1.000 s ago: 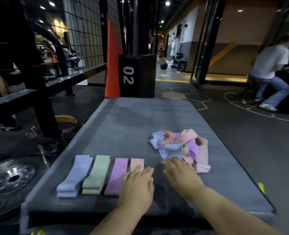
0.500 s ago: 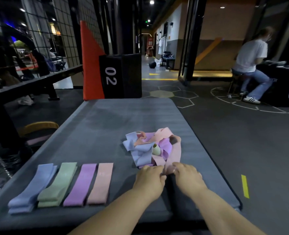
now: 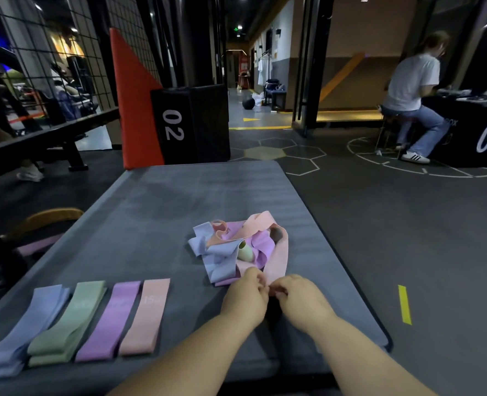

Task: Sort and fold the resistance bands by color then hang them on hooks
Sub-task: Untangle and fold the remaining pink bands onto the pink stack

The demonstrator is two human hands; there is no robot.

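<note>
Pink band (image 3: 279, 261), at its near end, is pinched by the curled left hand (image 3: 243, 298) and right hand (image 3: 300, 298)

"02" on black block (image 3: 190, 124); "04" on right box (image 3: 470, 144); "15" on folded pink band (image 3: 145, 318).

The gym around my grey mat (image 3: 208, 195)

At the mat's far end a black box marked 02 (image 3: 190, 124) stands just beside an orange wedge pad (image 3: 133, 110). A wire grid (image 3: 65, 52) and a black bench (image 3: 50, 138) run along my left. On my right a yellow tape strip (image 3: 404, 304) marks the dark floor. Well beyond it, a person in white shirt and jeans (image 3: 408, 84) sits by a black block marked 04 (image 3: 482, 138). A black ball (image 3: 248, 103) lies down the corridor.
</note>
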